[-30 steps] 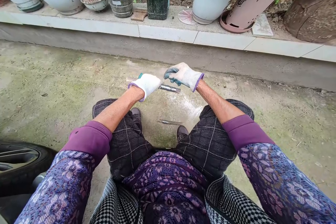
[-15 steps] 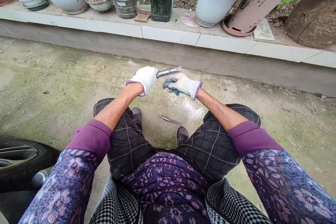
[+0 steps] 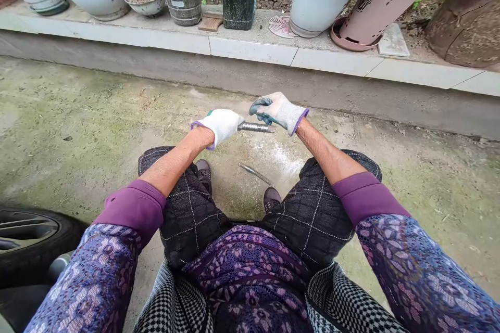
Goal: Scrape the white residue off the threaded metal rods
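Note:
My left hand (image 3: 223, 126), in a white glove with a green palm, is closed round one end of a short rod wrapped in shiny silver wire or tape (image 3: 255, 127). The rod points right, its dull bare tip sticking out of the wrapping. Just above that tip is my right hand (image 3: 276, 111), gloved alike. Its fingers are curled together, and whatever they may pinch is too small to make out. Below, a thin metal-looking rod (image 3: 255, 173) lies on the concrete between my shoes.
Concrete ground (image 3: 94, 114) spreads around me, with a white powdery patch (image 3: 283, 158) near the right knee. Ahead runs a low tiled ledge (image 3: 250, 51) bearing several plant pots, among them a white pot (image 3: 324, 0). A car wheel (image 3: 35, 239) stands close at left.
My left hand has lowered slightly, and the wrapped rod has swung down to nearly level. The right hand has risen from below the rod to above its tip, its fingers curling.

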